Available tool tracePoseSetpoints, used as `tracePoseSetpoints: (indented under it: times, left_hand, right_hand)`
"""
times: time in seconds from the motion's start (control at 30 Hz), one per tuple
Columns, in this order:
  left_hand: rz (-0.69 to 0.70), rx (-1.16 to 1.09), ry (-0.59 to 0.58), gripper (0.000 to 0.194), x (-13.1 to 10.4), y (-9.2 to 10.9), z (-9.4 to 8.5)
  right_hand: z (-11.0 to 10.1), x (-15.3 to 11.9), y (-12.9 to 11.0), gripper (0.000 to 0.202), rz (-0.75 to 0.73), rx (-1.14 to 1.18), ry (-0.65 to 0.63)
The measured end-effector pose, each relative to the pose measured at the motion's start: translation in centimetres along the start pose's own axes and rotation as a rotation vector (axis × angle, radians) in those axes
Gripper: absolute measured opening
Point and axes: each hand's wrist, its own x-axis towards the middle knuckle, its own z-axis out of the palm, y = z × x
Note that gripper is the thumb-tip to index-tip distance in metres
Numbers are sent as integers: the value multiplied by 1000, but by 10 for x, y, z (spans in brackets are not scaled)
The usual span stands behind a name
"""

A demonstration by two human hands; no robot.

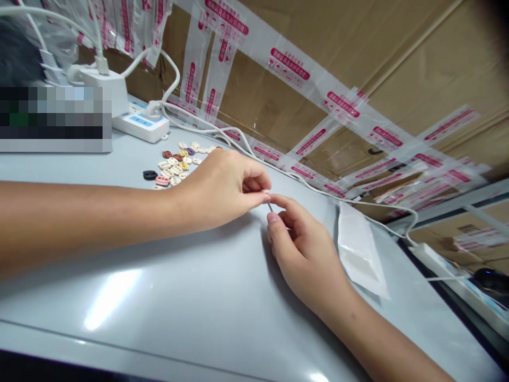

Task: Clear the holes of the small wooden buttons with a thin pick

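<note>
My left hand (226, 185) reaches in over the table with thumb and index finger pinched together. Something small and pale (266, 191) shows at its fingertips, mostly covered. A thin grey cord-like strand (270, 207) runs from that pinch to my right hand (304, 241), whose thumb and index finger are closed around it. The fingertips of both hands nearly touch. Behind my left wrist lie several small button-like pieces (176, 170) with holes, in cream, brown, yellow, pink, purple and black. My left hand hides some of them.
A white power strip (143, 124) with a plugged-in adapter (107, 87) stands at the back left. White cables (238, 132) run along the cardboard boxes (262, 90) behind the table. A white plastic packet (360, 249) lies right of my right hand. A second power strip (457, 281) sits beyond the right edge.
</note>
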Motion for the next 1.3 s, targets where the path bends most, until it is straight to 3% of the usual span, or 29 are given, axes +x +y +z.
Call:
tracePoseSetpoints:
  times: [0.3, 0.5, 1.0, 1.3]
  left_hand:
    - [86, 154, -11, 16, -4, 4, 3]
    - [48, 89, -32, 17, -2, 2, 2]
    - [146, 203, -17, 17, -2, -1, 5]
    - [149, 193, -46, 16, -4, -3, 6]
  right_hand:
    - [0, 1, -3, 31, 35, -47, 16]
    - [0, 0, 2, 38, 60, 57, -9]
    - [3, 1, 2, 39, 93, 196, -6]
    - [2, 5, 3, 40, 226, 355, -16]
